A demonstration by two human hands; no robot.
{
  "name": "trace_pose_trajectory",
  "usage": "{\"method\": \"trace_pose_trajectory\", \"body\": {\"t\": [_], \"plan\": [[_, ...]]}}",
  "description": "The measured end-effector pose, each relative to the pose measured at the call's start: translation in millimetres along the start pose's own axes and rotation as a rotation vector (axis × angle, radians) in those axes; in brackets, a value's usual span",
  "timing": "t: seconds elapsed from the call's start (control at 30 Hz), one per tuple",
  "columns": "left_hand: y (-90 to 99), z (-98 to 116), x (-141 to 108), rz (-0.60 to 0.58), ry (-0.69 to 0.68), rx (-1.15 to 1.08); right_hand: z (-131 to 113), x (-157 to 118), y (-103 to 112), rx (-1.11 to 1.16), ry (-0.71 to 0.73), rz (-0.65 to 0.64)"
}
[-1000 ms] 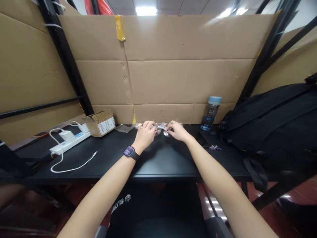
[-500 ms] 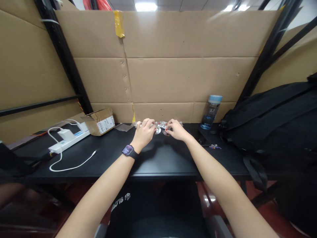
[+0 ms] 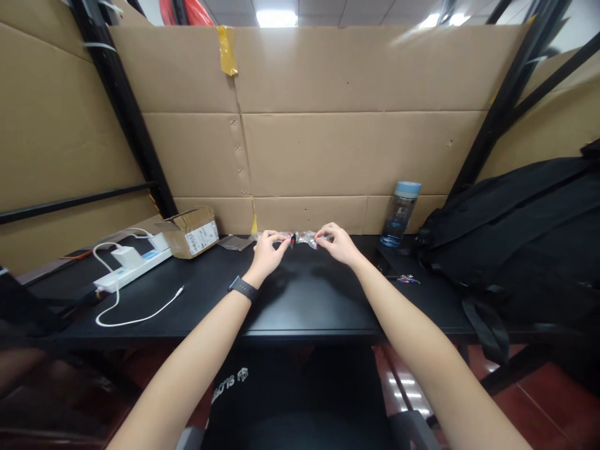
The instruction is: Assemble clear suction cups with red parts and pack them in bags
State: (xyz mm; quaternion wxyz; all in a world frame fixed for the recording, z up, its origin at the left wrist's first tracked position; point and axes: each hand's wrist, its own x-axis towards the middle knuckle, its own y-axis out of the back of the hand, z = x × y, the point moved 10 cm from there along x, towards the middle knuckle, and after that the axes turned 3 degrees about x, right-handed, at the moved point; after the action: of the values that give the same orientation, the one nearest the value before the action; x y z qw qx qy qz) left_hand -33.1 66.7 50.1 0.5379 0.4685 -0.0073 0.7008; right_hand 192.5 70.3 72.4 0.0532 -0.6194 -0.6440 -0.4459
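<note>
My left hand (image 3: 270,250), with a dark watch on its wrist, pinches a small round dark-and-red piece (image 3: 293,240) between thumb and fingers, above the black table. My right hand (image 3: 338,243) is closed at the fingertips beside a clear crinkled plastic packet (image 3: 307,238); what lies between these fingertips is too small to make out. The packets form a row at the back of the table, between and behind the hands, with small red spots in them.
At the left are an open cardboard box (image 3: 191,234), a flat plastic bag (image 3: 235,242), a white power strip (image 3: 134,270) and a white cable (image 3: 140,317). Rightward stand a water bottle (image 3: 399,215), a small colourful trinket (image 3: 407,279) and a black backpack (image 3: 520,244).
My left hand has turned and moved slightly left, so its round piece now shows its dark side edge-on. My right hand has shifted a little to the right.
</note>
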Motion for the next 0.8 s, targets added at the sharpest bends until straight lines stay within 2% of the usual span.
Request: {"method": "trace_pose_trajectory", "body": {"t": [0.1, 0.23, 0.4, 0.53, 0.63, 0.8], "plan": [[-12.9, -8, 1, -0.070, 0.013, -0.137, -6, -2, -7, 0.144, 0.029, 0.013], [-25.4, -5, -2, -0.146, 0.001, -0.240, -14, -4, -21, 0.263, 0.054, -0.001], [-28.1, 4, -5, -0.184, -0.019, -0.290, -21, -7, -31, 0.259, 0.061, 0.000], [-29.1, 9, -5, -0.208, -0.056, -0.322, -18, -9, -41, 0.298, 0.039, -0.015], [-29.6, 6, -5, -0.200, -0.045, -0.272, -9, -10, -53, 0.459, -0.036, -0.064], [-27.5, 4, -9, -0.198, -0.011, -0.011, 4, -19, -71, 0.671, -0.272, -0.158]]}}
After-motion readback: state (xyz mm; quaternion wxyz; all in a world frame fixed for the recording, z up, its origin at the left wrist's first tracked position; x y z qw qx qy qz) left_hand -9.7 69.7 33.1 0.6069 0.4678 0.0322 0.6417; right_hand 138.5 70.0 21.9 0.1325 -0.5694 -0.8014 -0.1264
